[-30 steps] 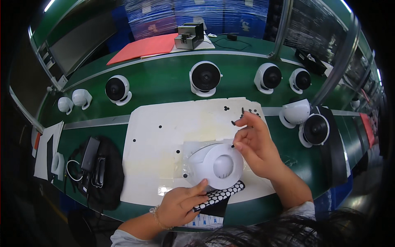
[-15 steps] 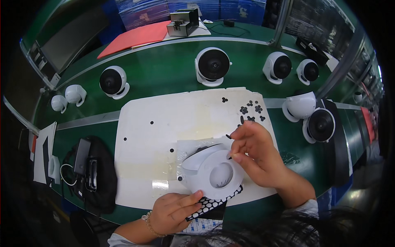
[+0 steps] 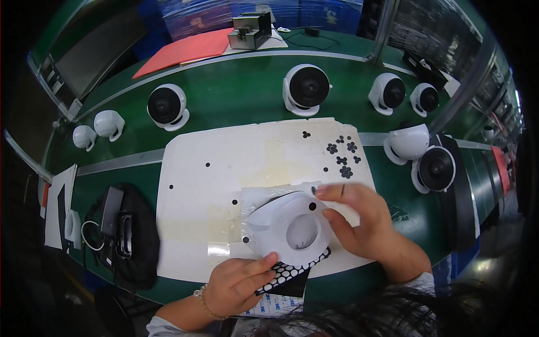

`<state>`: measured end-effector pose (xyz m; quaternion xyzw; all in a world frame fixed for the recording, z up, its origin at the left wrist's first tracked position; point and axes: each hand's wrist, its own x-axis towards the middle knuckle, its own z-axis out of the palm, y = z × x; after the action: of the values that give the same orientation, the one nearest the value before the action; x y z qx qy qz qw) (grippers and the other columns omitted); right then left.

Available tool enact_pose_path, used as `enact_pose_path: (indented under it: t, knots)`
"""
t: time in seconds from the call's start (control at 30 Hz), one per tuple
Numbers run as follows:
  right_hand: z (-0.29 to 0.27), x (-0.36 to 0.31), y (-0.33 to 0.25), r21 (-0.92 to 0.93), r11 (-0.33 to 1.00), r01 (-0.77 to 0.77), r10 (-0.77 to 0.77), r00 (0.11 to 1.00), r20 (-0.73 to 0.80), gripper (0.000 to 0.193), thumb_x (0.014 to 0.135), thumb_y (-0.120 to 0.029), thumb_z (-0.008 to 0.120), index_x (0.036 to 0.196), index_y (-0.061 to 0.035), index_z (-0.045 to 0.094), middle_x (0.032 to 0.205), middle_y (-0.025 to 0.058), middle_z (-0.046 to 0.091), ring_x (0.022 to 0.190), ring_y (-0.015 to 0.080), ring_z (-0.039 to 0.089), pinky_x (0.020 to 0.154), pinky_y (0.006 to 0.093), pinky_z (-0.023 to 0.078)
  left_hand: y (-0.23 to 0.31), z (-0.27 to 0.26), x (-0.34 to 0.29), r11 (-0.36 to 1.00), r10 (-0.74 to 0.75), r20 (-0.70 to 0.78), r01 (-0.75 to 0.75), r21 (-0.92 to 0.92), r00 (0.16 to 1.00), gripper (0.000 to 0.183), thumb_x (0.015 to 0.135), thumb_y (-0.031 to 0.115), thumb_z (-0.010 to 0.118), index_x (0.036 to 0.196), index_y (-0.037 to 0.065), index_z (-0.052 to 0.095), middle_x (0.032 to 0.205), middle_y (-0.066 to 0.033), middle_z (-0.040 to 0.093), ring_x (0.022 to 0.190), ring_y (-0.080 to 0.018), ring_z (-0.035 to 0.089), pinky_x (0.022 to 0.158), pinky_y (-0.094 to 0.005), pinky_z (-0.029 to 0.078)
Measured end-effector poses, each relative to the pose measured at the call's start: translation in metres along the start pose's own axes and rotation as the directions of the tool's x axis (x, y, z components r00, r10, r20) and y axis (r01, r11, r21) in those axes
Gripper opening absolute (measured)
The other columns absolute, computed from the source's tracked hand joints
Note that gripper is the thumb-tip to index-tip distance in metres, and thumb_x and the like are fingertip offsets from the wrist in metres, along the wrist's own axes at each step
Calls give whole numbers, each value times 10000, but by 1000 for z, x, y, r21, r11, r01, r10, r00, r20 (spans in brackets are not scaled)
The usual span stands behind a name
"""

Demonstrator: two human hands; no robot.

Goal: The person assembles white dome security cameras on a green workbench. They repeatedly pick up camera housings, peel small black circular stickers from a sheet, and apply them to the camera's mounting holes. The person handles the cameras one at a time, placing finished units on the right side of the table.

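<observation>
The white, rounded plastic housing (image 3: 266, 218) lay near the front edge of the cream-white board (image 3: 191, 216), right of that edge's middle, with its flat white ring-shaped base (image 3: 279, 233) turned upward and tilted. A flat black round pad (image 3: 313, 206) sat on the ring's far right part. The step in hand was judged to be the fixing of such pads to the base; the next move seemed to call for settling another on a bare part of the ring. Above the far right rim hovered the right hand (image 3: 362, 216), thumb and forefinger apart, with a small dark piece (image 3: 313, 190) at the forefinger's tip. The left hand (image 3: 236, 286) touched the ring's near left rim with a fingertip, its fingers close together over a black sheet with white round spots (image 3: 292, 274); whether it gripped the sheet could not be told. Clusters of small black discs (image 3: 346, 172) lay toward the board's far right corner, and single black discs (image 3: 208, 164) toward its left. Beyond the board's far edge stood white round units with black faces (image 3: 307, 87) on the green worktop (image 3: 236, 95).
</observation>
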<state>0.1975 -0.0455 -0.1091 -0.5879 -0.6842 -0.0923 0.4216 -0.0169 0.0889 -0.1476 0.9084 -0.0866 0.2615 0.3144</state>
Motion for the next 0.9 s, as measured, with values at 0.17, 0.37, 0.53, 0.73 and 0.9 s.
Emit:
enact_pose_path:
  t: [0.17,0.37,0.53,0.73,0.9]
  knots:
    - [16,12,-4,414,872,-260,256,964,66,491,724,60,560,1171,-53,389,834,56,542,813,240,520,842,369,339,0,4,-2,1000,-5,-13,5,-6,1000,366,518,-24,596,884,4,588,1186,-131,525,724,-214,593,593,-295,475]
    - [27,22,-7,424,858,-290,232,955,184,468,735,68,525,1165,-34,369,816,58,524,850,249,485,882,393,310,1,4,-2,1000,-5,-31,5,-4,999,360,532,-38,586,890,1,582,1184,-125,528,689,-210,587,573,-289,470]
    - [25,24,-7,386,880,-276,199,953,227,448,757,81,494,1164,-25,342,818,61,508,830,222,491,896,376,329,1,4,-2,1000,0,-51,0,-11,999,328,567,-46,584,892,3,582,1187,-118,528,669,-204,578,566,-282,465]
    - [26,23,-8,375,881,-288,211,949,233,413,766,102,478,1137,-21,343,818,63,498,831,197,503,911,374,349,3,4,-2,1000,-4,-62,4,-1,998,302,586,-49,586,883,4,580,1194,-108,525,645,-203,565,558,-280,457]
    - [24,21,-16,200,954,-225,189,965,184,378,736,47,536,1096,-32,447,860,67,559,906,244,523,907,421,332,2,5,-1,1000,7,-70,-6,18,998,273,593,-46,589,861,3,577,1194,-112,523,622,-203,559,539,-285,451]
